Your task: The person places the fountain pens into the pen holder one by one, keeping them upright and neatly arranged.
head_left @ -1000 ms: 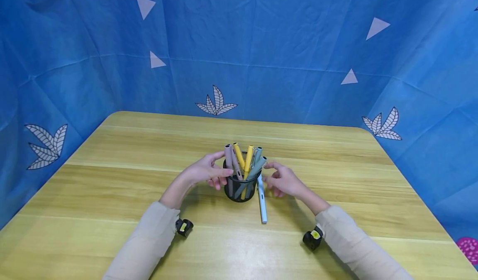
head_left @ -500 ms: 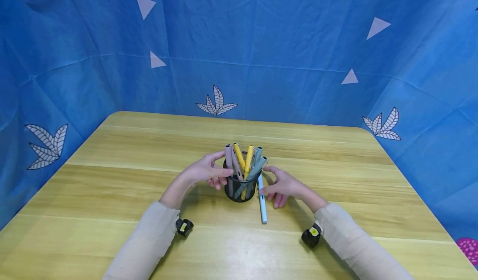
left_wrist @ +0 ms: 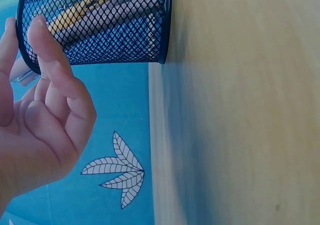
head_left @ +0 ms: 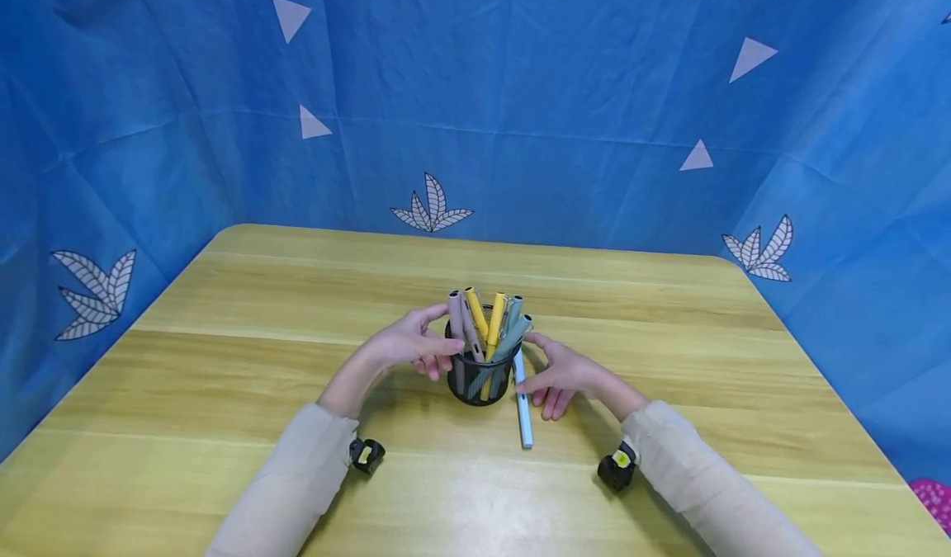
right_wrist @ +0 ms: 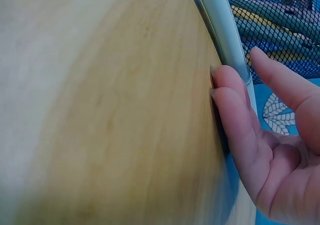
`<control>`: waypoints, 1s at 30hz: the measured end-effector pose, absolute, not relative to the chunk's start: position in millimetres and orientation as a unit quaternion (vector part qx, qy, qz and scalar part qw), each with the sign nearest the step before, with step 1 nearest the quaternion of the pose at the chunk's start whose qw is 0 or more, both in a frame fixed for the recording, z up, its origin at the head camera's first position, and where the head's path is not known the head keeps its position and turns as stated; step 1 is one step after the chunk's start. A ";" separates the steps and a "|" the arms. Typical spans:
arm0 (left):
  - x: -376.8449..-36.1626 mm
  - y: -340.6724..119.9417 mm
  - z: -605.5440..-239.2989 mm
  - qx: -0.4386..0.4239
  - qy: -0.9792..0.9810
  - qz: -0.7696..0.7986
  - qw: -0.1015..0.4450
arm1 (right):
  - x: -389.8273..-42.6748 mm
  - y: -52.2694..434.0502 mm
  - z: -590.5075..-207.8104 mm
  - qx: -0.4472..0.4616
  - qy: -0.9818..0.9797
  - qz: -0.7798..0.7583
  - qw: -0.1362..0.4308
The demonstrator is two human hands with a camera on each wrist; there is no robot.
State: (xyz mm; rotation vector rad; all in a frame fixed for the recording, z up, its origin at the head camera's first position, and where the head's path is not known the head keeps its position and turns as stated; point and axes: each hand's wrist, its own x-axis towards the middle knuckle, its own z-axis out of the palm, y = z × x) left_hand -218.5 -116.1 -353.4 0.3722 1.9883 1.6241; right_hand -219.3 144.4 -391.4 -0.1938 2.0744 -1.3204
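A black mesh pen holder [head_left: 479, 379] stands upright on the table, several pens in it: mauve pens [head_left: 456, 318], yellow pens [head_left: 496, 318] and grey-green pens [head_left: 513, 338]. My left hand [head_left: 412, 342] holds its left side at the rim, thumb in front and index finger behind. Just right of the holder a light blue pen [head_left: 524, 417] lies on the table, its far end beside the holder. My right hand [head_left: 568, 375] is over that pen with thumb and index finger apart. In the right wrist view its lower fingertips [right_wrist: 231, 80] are at the pen; firm contact is unclear.
The wooden table [head_left: 297, 293] runs back to a blue cloth [head_left: 579, 128] with white leaf and triangle prints. Both wrists carry a small black camera [head_left: 366, 455]. A pink patterned patch [head_left: 932, 499] shows at the right edge.
My right hand has come slightly down and toward me, its thumb moving over the light blue pen and the fingers spreading. The left hand, the holder and the pens stay in place.
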 end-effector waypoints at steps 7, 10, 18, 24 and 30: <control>-217.5 -116.5 -354.9 0.136 0.741 0.600 0.268 | -218.8 141.5 -392.6 -0.072 0.804 -0.489 0.330; -217.1 -116.9 -355.5 0.138 0.740 0.602 0.267 | -218.7 139.8 -392.3 -0.072 0.807 -0.484 0.331; -216.7 -116.1 -356.0 0.138 0.740 0.601 0.268 | -218.5 137.9 -391.7 -0.058 0.797 -0.498 0.338; -216.8 -115.5 -354.1 0.136 0.742 0.600 0.266 | -218.5 137.4 -393.1 -0.052 0.787 -0.516 0.335; -216.5 -115.6 -353.1 0.134 0.740 0.603 0.268 | -215.0 135.3 -391.7 -0.065 0.792 -0.523 0.308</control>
